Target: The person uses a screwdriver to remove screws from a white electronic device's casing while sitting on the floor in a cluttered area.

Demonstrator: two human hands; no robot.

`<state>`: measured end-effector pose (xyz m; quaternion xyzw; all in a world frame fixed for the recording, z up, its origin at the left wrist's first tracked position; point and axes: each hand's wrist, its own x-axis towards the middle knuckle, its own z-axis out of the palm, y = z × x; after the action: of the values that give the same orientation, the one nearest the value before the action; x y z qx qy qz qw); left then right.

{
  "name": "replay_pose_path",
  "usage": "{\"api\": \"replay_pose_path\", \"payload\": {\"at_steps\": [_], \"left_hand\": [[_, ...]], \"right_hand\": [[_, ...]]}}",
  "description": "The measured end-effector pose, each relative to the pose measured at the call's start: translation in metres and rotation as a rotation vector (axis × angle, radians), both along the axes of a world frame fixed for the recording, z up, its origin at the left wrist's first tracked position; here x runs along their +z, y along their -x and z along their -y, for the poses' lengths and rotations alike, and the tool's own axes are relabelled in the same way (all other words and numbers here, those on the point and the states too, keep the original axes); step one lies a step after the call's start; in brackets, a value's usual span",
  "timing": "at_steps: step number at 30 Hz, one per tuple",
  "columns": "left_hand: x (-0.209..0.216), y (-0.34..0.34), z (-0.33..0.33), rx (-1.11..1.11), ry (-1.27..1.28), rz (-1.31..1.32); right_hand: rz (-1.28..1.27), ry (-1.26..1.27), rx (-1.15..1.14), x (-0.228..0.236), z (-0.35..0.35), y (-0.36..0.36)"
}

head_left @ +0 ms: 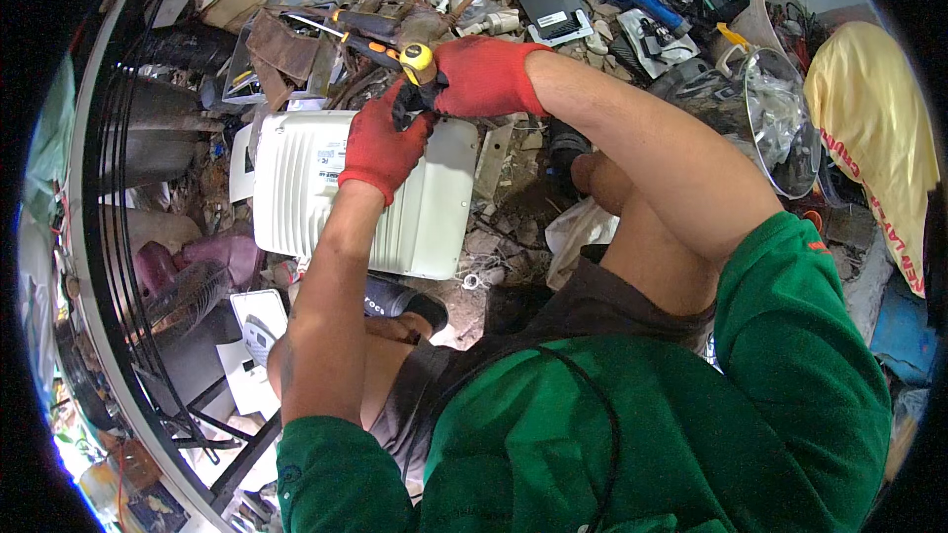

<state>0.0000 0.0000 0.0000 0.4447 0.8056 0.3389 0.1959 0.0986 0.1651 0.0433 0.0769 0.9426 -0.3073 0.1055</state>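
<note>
My left hand (383,146), in a red glove, is above the far edge of a white ribbed plastic casing (434,217). Its fingers are closed at a small black part (407,111) whose kind I cannot make out. Next to it, my right hand (484,77), also red-gloved, reaches in from the right with its fingers curled toward the same spot; what they hold is partly hidden. A yellow and black rounded tool handle (418,63) shows just beyond the hands. Screwdrivers with orange-black handles (373,47) lie farther off to the left.
A black metal rack (109,237) curves along the left side. Mixed scrap covers the far floor, including a dark flat device (553,8) and a blue cylinder (642,0). On the right stand a clear-sided bucket (785,118) and a yellow sack (874,128).
</note>
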Motion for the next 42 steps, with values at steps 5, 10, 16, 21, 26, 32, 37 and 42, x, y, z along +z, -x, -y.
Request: {"api": "replay_pose_path", "payload": {"at_steps": [5, 10, 16, 21, 26, 32, 37, 42], "left_hand": [[-0.002, -0.002, 0.000, -0.019, -0.004, -0.002], [-0.004, 0.000, 0.000, -0.008, -0.012, 0.025], [0.004, -0.004, 0.000, 0.014, 0.047, 0.097], [0.010, -0.005, -0.001, 0.024, 0.064, 0.148], [-0.007, 0.004, 0.008, 0.040, -0.035, 0.042], [-0.010, 0.002, 0.002, 0.074, 0.049, 0.008], [-0.024, 0.009, 0.010, 0.009, 0.048, -0.048], [-0.029, 0.009, 0.003, -0.039, 0.065, 0.056]], "right_hand": [[0.004, 0.001, -0.003, -0.006, -0.002, -0.002], [-0.063, 0.005, -0.016, -0.011, -0.002, 0.000], [-0.049, -0.059, 0.049, -0.004, -0.001, -0.001], [0.061, -0.057, 0.099, 0.017, 0.001, -0.001], [0.009, -0.193, 0.132, 0.022, 0.008, 0.006], [0.111, -0.331, 0.093, 0.029, 0.005, 0.001], [-0.299, -0.068, 0.051, 0.050, 0.002, -0.020], [-0.572, -0.325, 0.030, 0.051, 0.013, -0.035]]}}
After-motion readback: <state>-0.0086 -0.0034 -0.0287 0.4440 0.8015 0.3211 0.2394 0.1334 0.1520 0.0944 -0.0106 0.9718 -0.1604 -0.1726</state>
